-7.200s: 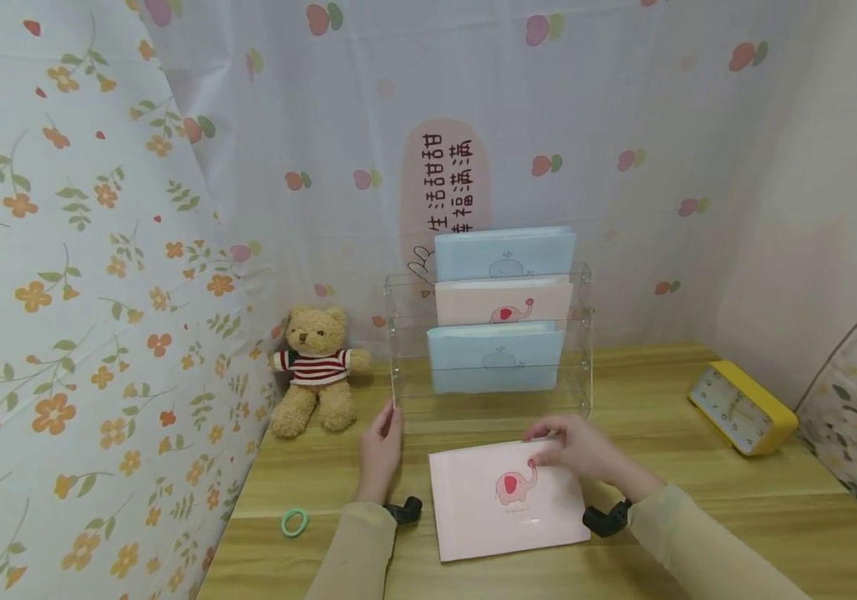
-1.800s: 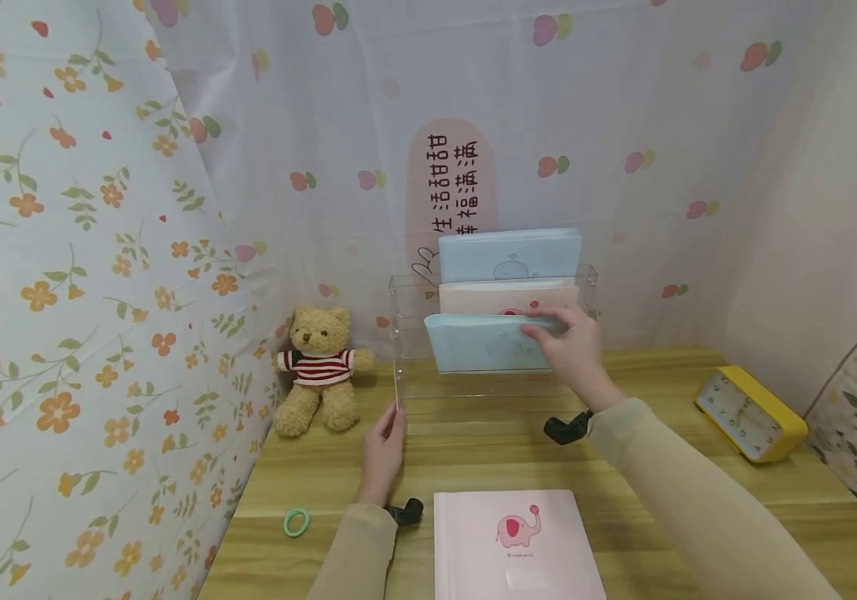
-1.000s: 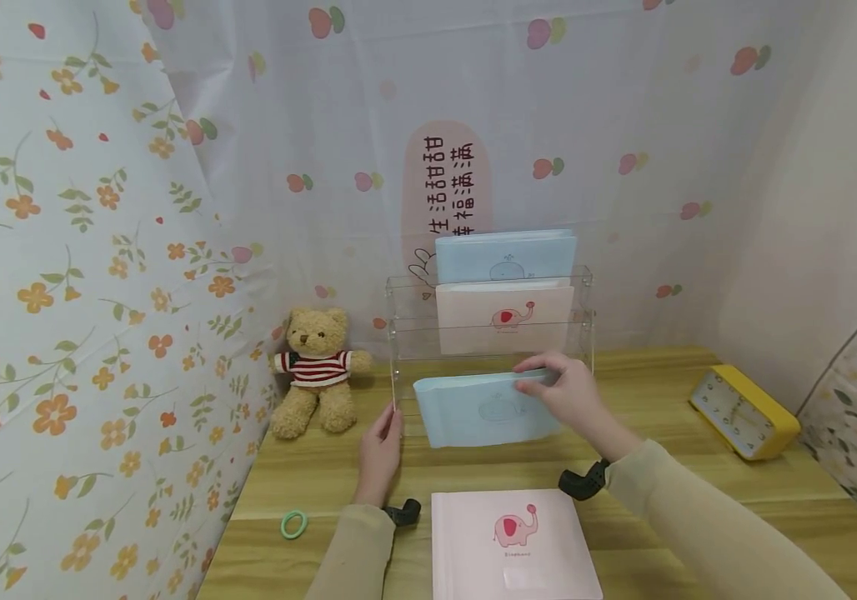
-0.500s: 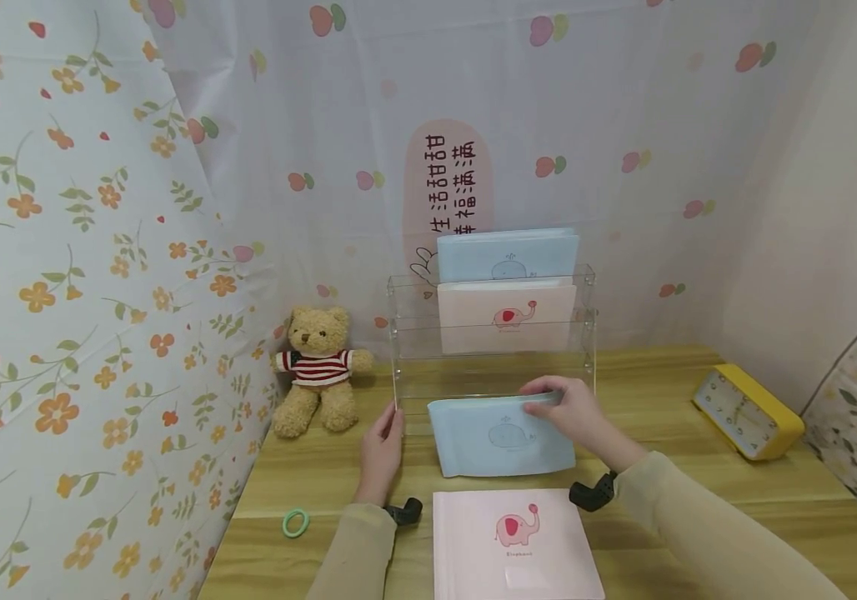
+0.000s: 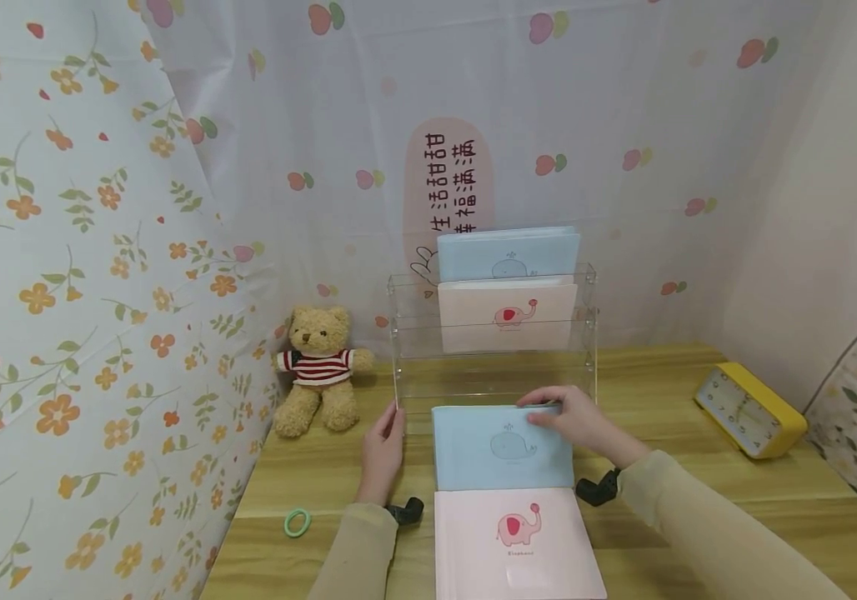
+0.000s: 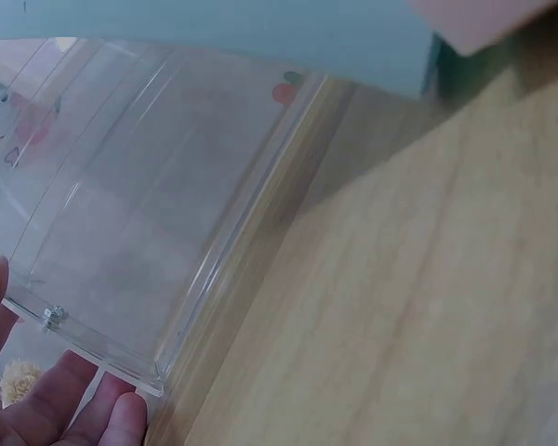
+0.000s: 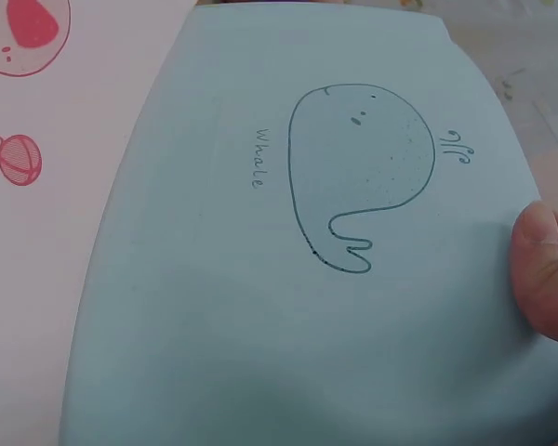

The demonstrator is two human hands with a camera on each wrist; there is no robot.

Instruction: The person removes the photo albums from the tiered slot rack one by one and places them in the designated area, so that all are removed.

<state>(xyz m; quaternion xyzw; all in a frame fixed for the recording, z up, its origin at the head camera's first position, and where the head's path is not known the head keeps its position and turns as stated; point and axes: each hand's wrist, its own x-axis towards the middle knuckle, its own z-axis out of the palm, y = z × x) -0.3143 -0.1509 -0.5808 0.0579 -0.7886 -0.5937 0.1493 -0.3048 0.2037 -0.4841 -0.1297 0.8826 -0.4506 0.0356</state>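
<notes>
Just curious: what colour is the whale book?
Pale blue book, dark outline whale; right wrist view shows it best.

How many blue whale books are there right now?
2. One blue book stands in the rack's top tier; the other lies on the desk under the right hand. More may be hidden behind.

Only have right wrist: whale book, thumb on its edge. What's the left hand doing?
Observer: The left hand touches the front left edge of a clear rack.
Operator: Where's the whale book relative to that rack?
Observer: The whale book is just in front of it, with the right hand gripping its far edge.
Operator: Anything in the rack?
Observer: Two books stand in it, a blue one behind a pink one.
</notes>
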